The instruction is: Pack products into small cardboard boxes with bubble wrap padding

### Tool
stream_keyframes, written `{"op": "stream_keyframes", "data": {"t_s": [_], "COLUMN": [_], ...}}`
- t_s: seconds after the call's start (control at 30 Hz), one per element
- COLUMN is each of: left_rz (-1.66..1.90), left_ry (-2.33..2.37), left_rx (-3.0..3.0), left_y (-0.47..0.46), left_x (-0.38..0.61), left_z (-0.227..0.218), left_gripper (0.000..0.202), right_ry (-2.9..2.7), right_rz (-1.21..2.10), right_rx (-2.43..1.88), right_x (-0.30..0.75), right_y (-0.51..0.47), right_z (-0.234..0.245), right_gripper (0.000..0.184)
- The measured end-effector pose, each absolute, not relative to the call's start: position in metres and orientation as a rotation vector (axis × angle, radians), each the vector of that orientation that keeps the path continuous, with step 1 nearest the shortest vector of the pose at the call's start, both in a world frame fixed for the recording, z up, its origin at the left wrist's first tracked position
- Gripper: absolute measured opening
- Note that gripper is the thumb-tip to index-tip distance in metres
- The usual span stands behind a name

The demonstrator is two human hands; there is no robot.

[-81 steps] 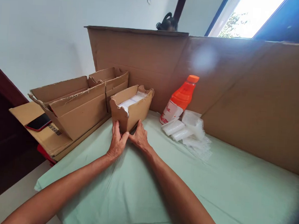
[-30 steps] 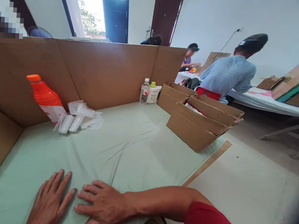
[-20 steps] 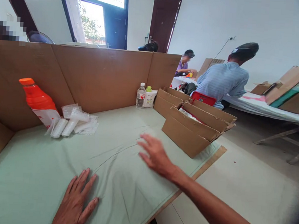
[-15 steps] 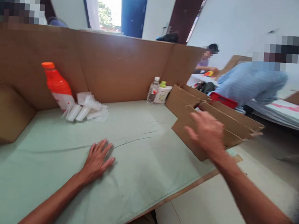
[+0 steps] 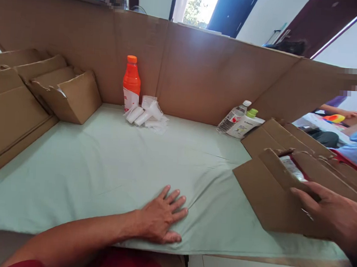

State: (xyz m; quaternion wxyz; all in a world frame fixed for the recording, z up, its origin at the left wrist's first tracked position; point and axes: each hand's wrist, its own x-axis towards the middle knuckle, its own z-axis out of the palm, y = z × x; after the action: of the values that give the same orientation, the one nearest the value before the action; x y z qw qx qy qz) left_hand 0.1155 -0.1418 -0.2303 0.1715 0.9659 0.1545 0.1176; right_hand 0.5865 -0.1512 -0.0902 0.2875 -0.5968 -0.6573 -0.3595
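My left hand lies flat on the pale green cloth, fingers spread, close to the table's front edge, holding nothing. At the right, my right hand grips the upper edge of a cardboard box. Its thumb rests on the outside of the wall, and the other fingers are partly hidden over the rim. Inside that box, beside my fingers, shows a clear plastic item with some red; its kind cannot be made out.
Along the cardboard screen stand an orange-red bottle, white plastic-wrapped rolls, a clear water bottle and a white bottle with a green cap. More cardboard boxes are at the left. Another person's arm shows beyond the screen.
The view has turned left, bringing the left boxes in. My right hand has gone from hovering open over the right box to gripping its edge. My left hand stays spread on the cloth.
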Motion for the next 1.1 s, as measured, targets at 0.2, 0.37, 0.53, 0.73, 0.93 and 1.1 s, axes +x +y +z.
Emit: {"op": "stream_keyframes", "data": {"t_s": [0.2,0.37,0.53,0.73,0.93,1.1], "left_rz": [0.327,0.329,0.361,0.534,1.024,1.089], "left_ry": [0.323,0.312,0.2,-0.107,0.775,1.147], "left_rx": [2.73,2.743,2.834,2.697,1.903,1.614], "left_y": [-0.165,-0.166,-0.173,-0.196,-0.126,-0.048], "left_x": [0.108,0.108,0.107,0.104,0.06,0.07], "left_z": [-0.23,-0.229,-0.232,-0.27,-0.211,-0.195], "left_gripper": [0.074,0.071,0.063,0.025,0.028,0.062], "right_ry": [-2.124,-2.349,-2.294,-1.701,-1.391,-1.35], "right_rz": [-0.942,-0.651,-0.607,-0.648,-0.061,0.408], "right_rx": [-1.457,-1.29,-1.205,-1.354,-1.655,-1.72], "right_x": [0.468,0.368,0.333,0.365,0.393,0.391], "right_y": [-0.137,-0.114,-0.113,-0.144,-0.168,-0.141], "right_z": [-0.077,-0.074,-0.076,-0.094,-0.172,-0.213], "right_gripper": [0.048,0.026,0.013,0.027,0.048,0.063]}}
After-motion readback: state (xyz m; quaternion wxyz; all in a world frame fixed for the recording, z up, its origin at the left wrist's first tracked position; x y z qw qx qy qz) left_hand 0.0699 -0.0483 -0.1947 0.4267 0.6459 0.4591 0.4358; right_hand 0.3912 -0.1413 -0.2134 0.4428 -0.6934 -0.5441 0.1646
